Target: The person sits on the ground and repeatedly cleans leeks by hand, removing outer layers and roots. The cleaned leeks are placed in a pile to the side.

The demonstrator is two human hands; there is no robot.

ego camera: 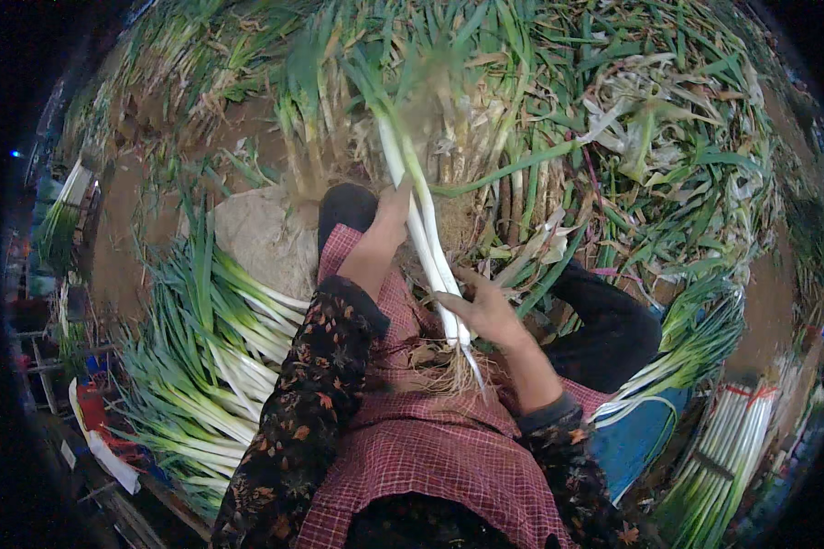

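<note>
A pair of long green onions (422, 226) lies lengthwise before me, white shanks toward my lap and green leaves pointing away. My left hand (393, 209) grips them where white turns to green. Lower down, near the root end, my right hand (486, 310) has its thumb and fingers around the white shanks. Tangled roots (456, 374) hang over the red checked apron (446, 456) on my lap. By the roots a thin, pale, pointed strip (474, 370) sticks out; whether it is a blade or a peeled skin, I cannot tell.
Peeled green onions (240, 370) are heaped at my left. Unpeeled ones (446, 137) stand ahead, and stripped leaves (659, 137) pile up at the right. A bundle tied with red (721, 446) lies at lower right, past a blue surface (635, 446). A pale sack (268, 230) is by my left knee.
</note>
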